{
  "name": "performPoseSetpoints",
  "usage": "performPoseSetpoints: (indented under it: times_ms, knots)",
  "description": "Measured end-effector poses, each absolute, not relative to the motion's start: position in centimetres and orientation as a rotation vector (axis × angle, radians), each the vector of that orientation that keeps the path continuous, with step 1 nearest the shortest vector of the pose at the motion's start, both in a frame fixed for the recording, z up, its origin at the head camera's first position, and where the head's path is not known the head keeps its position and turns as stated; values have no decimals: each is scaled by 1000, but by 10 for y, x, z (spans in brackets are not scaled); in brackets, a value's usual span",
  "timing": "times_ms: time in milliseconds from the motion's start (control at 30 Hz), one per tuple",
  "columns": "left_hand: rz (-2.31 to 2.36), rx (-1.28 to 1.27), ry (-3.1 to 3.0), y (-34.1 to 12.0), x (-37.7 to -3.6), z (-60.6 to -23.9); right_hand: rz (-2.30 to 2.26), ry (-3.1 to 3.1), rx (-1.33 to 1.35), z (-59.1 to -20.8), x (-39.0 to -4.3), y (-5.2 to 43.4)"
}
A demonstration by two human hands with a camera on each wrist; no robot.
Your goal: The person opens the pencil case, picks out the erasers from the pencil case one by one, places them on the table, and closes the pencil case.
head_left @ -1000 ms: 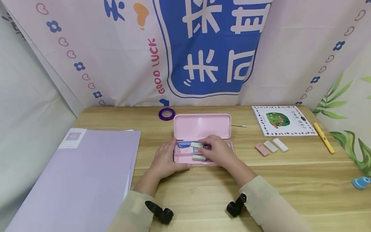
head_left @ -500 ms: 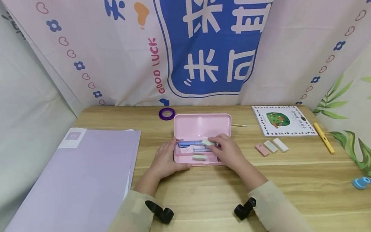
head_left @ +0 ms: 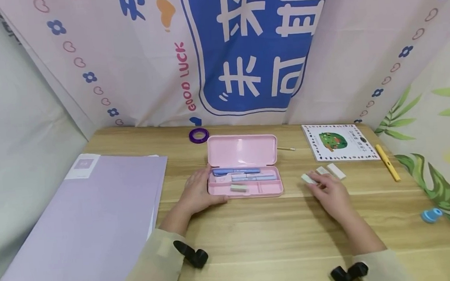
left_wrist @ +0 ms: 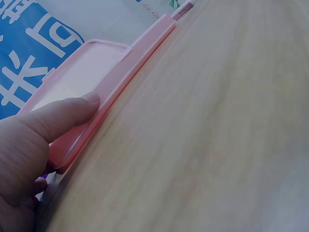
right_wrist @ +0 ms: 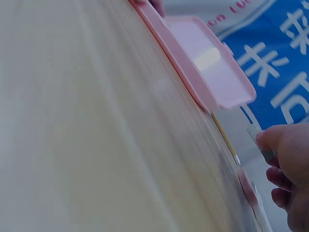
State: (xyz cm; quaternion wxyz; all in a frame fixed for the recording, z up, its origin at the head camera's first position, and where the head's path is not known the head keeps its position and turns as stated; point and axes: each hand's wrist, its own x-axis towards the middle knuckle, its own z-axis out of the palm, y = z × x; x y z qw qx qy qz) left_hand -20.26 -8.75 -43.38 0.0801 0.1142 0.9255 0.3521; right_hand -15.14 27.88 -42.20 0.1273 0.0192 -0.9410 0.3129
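Note:
A pink pencil case (head_left: 271,188) lies with its lid (head_left: 242,151) up. Its back compartment holds blue pens (head_left: 239,171) and a small white piece; a pale green eraser (head_left: 238,188) lies in the front one. My left hand (head_left: 194,191) holds the case at its left end, thumb (left_wrist: 72,113) against the front wall. Right of the case, my right hand (head_left: 332,196) pinches another pale green eraser (right_wrist: 261,145) between thumb and fingers, above the table. Just behind this hand lie a white eraser (head_left: 336,171) and a greyish eraser (head_left: 321,170). The pink eraser is mostly hidden by the hand.
A large lilac folder (head_left: 97,223) covers the table's left side. Purple tape (head_left: 199,135) and a pencil (head_left: 287,148) lie near the case. At the right are a booklet (head_left: 340,142), a yellow pen (head_left: 387,162) and a blue object (head_left: 432,215). A printed cloth hangs behind.
My right hand has lifted a pale green eraser out of the pencil case and carried it right, beside the loose erasers. The left hand stays on the case. The head view has shifted slightly.

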Motion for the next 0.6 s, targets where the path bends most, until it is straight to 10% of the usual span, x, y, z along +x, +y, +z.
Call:
performPoseSetpoints:
  times_ms: [600]
  knots:
    - [1036,332,2772,-87,-202,-433,834,-2977,-146,-429,-132,320]
